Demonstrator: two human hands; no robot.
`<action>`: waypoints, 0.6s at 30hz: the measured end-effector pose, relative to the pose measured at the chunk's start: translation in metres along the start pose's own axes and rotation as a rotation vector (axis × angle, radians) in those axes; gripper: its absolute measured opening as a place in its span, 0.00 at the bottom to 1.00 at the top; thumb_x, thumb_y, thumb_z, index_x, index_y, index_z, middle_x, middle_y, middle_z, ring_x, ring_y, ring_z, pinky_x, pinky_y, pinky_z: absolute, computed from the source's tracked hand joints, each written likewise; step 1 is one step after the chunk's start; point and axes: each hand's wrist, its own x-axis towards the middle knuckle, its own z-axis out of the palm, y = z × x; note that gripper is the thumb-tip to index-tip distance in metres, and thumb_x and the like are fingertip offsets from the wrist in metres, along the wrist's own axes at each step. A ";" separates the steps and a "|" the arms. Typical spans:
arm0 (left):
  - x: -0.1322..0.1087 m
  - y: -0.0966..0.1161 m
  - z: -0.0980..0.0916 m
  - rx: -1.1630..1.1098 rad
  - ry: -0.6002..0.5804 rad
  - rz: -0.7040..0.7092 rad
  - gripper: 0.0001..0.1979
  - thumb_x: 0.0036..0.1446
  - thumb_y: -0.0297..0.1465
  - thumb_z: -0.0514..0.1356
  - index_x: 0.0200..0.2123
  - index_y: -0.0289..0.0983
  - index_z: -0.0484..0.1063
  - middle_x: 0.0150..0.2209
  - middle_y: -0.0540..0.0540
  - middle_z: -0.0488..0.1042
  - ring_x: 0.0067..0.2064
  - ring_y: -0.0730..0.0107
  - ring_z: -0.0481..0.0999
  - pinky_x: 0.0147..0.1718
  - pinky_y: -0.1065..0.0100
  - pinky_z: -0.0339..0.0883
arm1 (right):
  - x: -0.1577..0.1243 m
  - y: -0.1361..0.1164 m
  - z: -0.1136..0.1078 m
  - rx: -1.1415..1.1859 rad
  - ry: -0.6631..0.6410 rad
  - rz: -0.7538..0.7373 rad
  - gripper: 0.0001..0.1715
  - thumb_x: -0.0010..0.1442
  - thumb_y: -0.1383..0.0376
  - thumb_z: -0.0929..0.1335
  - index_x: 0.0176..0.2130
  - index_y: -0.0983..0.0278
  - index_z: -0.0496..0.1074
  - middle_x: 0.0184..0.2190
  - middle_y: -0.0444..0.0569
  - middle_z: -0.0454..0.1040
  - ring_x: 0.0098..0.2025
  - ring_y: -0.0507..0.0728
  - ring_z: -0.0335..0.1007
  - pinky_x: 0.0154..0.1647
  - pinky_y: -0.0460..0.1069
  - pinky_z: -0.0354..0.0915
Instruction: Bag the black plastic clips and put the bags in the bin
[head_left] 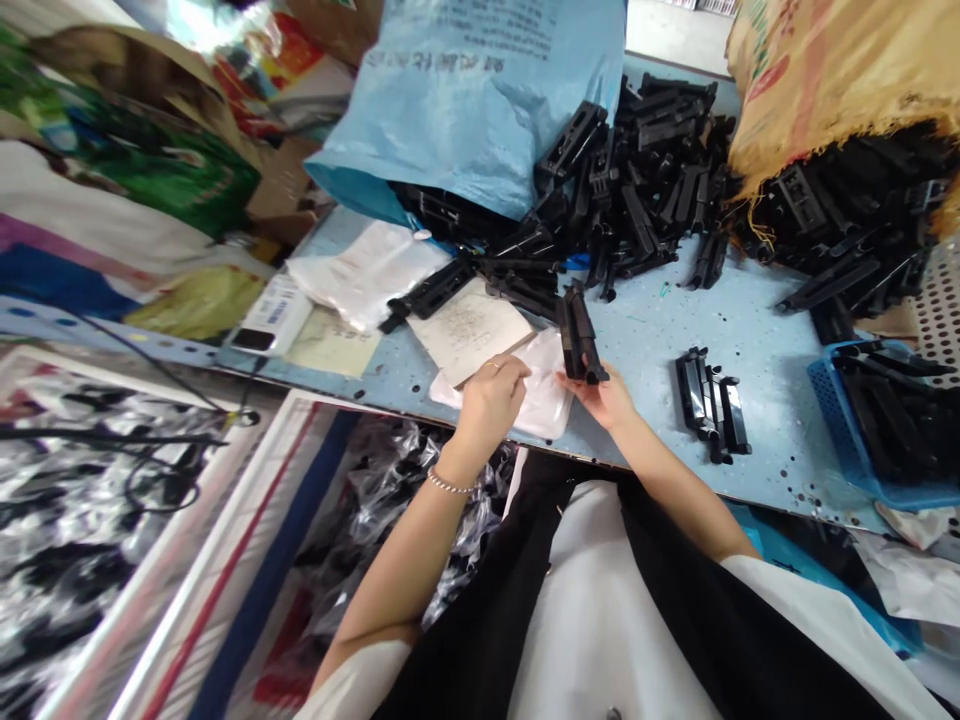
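Observation:
My right hand [604, 397] grips the lower end of a black plastic part [576, 325], long and narrow, held above the table's front edge. Beside it, my left hand [495, 388] has its fingers curled together over a stack of clear plastic bags [549, 400]; whether it pinches a bag I cannot make out. A worn cardboard piece [472, 330] with faint marks lies just beyond the left hand. To the right, a few similar black parts [711, 403] rest side by side on the blue tabletop [637, 420].
Black parts [645, 190] are heaped at the back, spilling from a blue sack [480, 110]. An orange woven sack [847, 80] holds more. At right stands a blue basket [832, 410] of parts. Folded clear bags [367, 268] and a white box [271, 315] lie left.

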 end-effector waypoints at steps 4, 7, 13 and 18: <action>0.005 -0.005 0.001 -0.118 -0.047 -0.199 0.04 0.53 0.27 0.59 0.34 0.39 0.69 0.33 0.46 0.78 0.36 0.64 0.79 0.40 0.62 0.72 | -0.011 -0.003 -0.001 0.142 -0.027 -0.001 0.07 0.53 0.63 0.74 0.29 0.58 0.72 0.32 0.42 0.80 0.37 0.55 0.77 0.56 0.59 0.72; 0.011 -0.009 0.017 -0.389 -0.051 -0.398 0.11 0.49 0.30 0.64 0.32 0.40 0.62 0.28 0.52 0.75 0.28 0.69 0.76 0.30 0.68 0.69 | -0.013 0.000 0.006 0.202 -0.069 0.062 0.05 0.55 0.62 0.73 0.30 0.58 0.73 0.32 0.44 0.80 0.36 0.57 0.77 0.56 0.63 0.72; 0.007 -0.010 0.023 -0.353 0.021 -0.307 0.06 0.51 0.26 0.60 0.30 0.40 0.64 0.27 0.50 0.74 0.30 0.67 0.76 0.32 0.65 0.71 | -0.004 0.010 0.008 0.094 -0.081 0.035 0.10 0.51 0.60 0.76 0.30 0.57 0.72 0.29 0.42 0.78 0.37 0.58 0.77 0.53 0.61 0.74; 0.000 -0.004 -0.017 0.194 -0.026 0.165 0.15 0.59 0.21 0.51 0.34 0.37 0.77 0.44 0.38 0.79 0.49 0.54 0.76 0.52 0.51 0.72 | -0.005 0.010 0.004 -0.003 -0.022 -0.031 0.16 0.45 0.58 0.78 0.30 0.58 0.71 0.29 0.41 0.78 0.35 0.57 0.75 0.51 0.58 0.75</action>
